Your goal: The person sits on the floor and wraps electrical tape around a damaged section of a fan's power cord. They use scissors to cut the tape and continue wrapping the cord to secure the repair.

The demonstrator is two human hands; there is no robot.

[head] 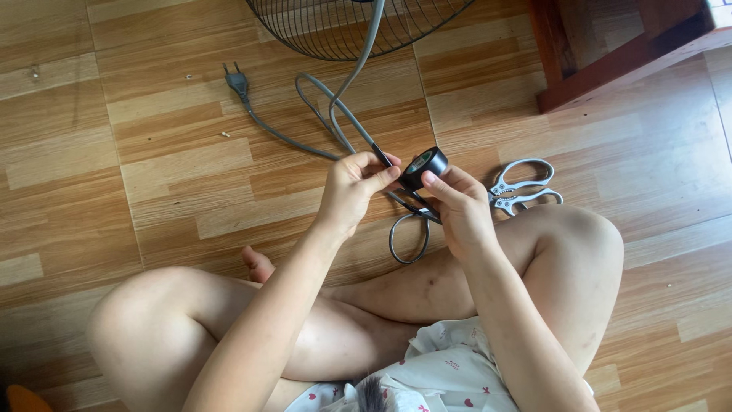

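Observation:
I sit cross-legged on a wooden floor. My left hand [352, 191] pinches a grey power cable [347, 118] where a stretch of it is wrapped in black tape. My right hand [457, 207] holds a roll of black electrical tape [424, 165] against that same spot, its fingers curled round the roll. The cable runs up to a fan and loops back to a black two-pin plug [237, 80] lying on the floor at the upper left.
A fan's dark wire grille [335, 30] lies at the top centre. Grey-handled scissors [522, 191] rest on the floor just right of my right hand, by my knee. A reddish wooden furniture base [610, 72] stands at the upper right.

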